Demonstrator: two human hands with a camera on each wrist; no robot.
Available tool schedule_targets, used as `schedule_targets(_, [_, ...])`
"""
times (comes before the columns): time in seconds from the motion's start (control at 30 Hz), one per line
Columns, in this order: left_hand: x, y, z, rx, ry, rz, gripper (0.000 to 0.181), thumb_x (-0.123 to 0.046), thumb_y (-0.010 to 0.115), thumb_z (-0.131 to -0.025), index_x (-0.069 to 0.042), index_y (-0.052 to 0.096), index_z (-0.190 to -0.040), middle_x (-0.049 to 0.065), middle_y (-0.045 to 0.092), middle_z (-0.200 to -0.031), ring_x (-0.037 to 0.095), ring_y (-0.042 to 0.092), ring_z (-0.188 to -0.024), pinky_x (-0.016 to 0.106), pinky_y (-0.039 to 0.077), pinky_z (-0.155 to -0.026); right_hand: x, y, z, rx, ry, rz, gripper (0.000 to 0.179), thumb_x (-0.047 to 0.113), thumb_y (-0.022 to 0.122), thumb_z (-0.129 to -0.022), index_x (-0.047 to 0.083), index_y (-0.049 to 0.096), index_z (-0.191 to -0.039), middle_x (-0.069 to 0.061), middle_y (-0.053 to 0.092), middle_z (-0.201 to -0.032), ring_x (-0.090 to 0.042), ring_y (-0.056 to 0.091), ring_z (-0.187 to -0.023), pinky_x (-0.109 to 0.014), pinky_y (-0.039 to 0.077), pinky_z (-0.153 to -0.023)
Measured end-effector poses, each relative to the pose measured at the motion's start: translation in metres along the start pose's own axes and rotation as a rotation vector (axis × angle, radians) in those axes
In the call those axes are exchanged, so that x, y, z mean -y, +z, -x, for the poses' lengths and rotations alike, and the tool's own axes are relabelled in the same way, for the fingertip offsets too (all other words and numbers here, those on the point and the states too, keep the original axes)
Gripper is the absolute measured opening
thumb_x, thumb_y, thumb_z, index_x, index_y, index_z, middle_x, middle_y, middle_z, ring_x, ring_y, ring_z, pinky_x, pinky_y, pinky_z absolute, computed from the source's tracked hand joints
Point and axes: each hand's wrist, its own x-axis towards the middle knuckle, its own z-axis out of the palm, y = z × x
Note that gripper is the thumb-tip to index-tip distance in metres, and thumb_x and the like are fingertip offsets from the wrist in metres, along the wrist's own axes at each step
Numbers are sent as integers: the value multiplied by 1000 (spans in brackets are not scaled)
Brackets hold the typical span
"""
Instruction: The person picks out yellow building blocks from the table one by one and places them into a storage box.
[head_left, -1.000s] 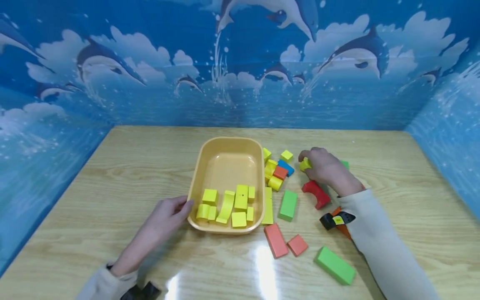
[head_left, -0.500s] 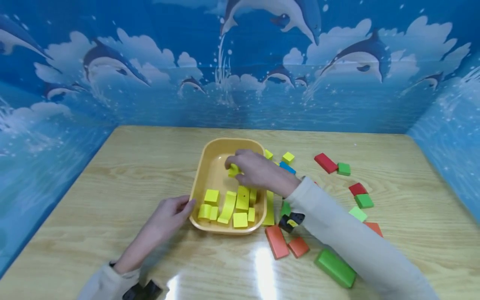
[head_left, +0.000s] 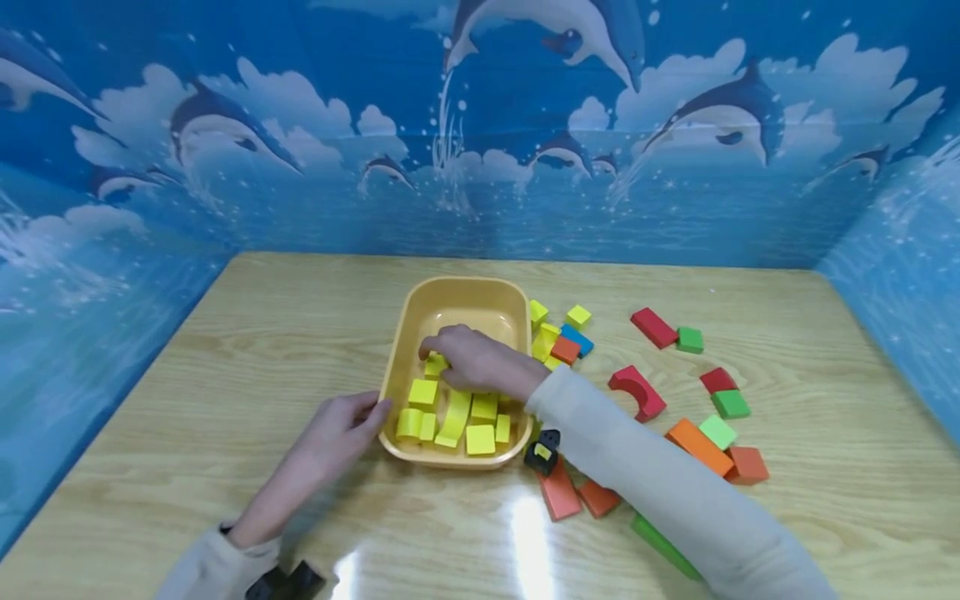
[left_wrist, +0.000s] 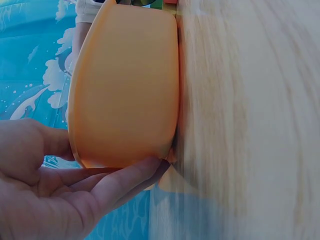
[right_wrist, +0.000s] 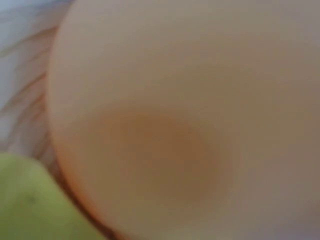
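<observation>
A tan plastic bin point(head_left: 480, 310) stands on the table, with several yellow blocks point(head_left: 480, 439) gathered in its near half. My left hand point(head_left: 341, 429) grips the bin's near left side. In the left wrist view, that hand point(left_wrist: 65, 192) has its thumb at the rim and its fingers along the outer wall point(left_wrist: 125, 90). Reaching inside from the right, my right hand point(head_left: 480, 360) pinches a small yellow block point(head_left: 435, 365) just behind the others. The right wrist view is blurred, filled mostly by the tan bin point(right_wrist: 210, 70), with a yellow shape point(right_wrist: 35, 205) at lower left.
Yellow, blue and orange blocks crowd the bin's right side, among them a blue block point(head_left: 577, 337). Farther right lie a red arch point(head_left: 639, 392), a red block point(head_left: 654, 327), an orange block point(head_left: 699, 446) and green blocks point(head_left: 731, 404). My right sleeve point(head_left: 645, 475) crosses over several pieces.
My right hand has carried the yellow block leftward from the table into the bin, then lower and nearer the other yellow blocks. My left hand has kept its hold on the bin.
</observation>
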Motion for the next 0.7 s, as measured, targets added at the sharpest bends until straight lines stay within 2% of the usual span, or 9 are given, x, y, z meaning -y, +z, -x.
schedule_targets(0.13, [0,1,-1,10,-20,2,34,-14,49,-100,9,59,-123,11,69,-92,16,49,-63,27,42,-53,-2,3,0,-10,-19,1,36,4,59,-92,12,60,-127,-7,60,-118,-21,53,-111,-35,44,-94])
schedule_targets(0.3, [-2,0,-2,12,-36,-8,34,-14,49,-100,9,58,-124,7,66,-85,16,47,-62,27,40,-52,-4,1,3,-23,-29,2,36,4,59,-92,11,60,-128,-8,61,-118,-21,55,-109,-34,46,-93])
schedule_targets(0.4, [-2,1,-1,5,-25,-17,33,-13,49,-100,9,59,-122,10,68,-88,16,49,-64,27,41,-54,-8,-4,8,-52,-36,-1,36,6,59,-93,10,60,-128,-9,60,-120,-22,56,-108,-34,47,-91])
schedule_targets(0.53, [-3,2,-1,-2,-15,-26,33,-14,49,-100,9,60,-121,15,70,-99,14,54,-71,27,45,-59,-22,-21,23,-174,-54,-19,32,6,59,-94,6,60,-126,-11,59,-124,-25,58,-108,-36,49,-89])
schedule_targets(0.63, [-2,1,-1,-3,-13,-29,33,-14,49,-100,9,60,-121,13,70,-93,14,53,-68,27,44,-57,-41,-35,37,-293,-57,-44,28,1,57,-94,3,62,-121,-13,60,-121,-28,60,-105,-38,50,-87])
schedule_targets(0.7, [-2,1,0,-5,-11,-32,33,-15,49,-100,8,61,-120,10,68,-87,15,49,-64,27,41,-54,-56,-42,45,-334,-21,-61,29,-4,53,-93,1,62,-121,-15,60,-121,-29,59,-105,-40,50,-87])
